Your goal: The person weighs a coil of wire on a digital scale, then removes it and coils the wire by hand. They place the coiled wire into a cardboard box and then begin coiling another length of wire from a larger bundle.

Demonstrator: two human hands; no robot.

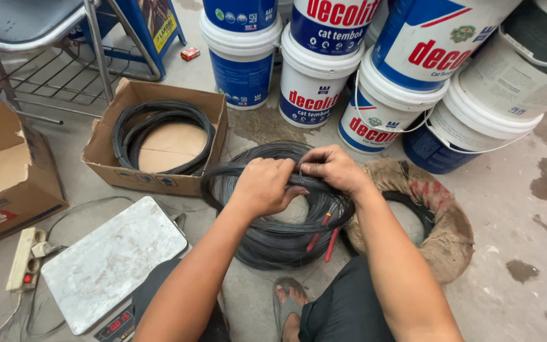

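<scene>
Head: wire coil point(273, 237) flat, hands point(264, 187) atop

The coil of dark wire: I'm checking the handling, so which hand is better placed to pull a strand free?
Probably the right hand: its fingertips pinch a thin strand atop the coil of dark wire, while the left hand grips the bundle, steadying it.
</scene>
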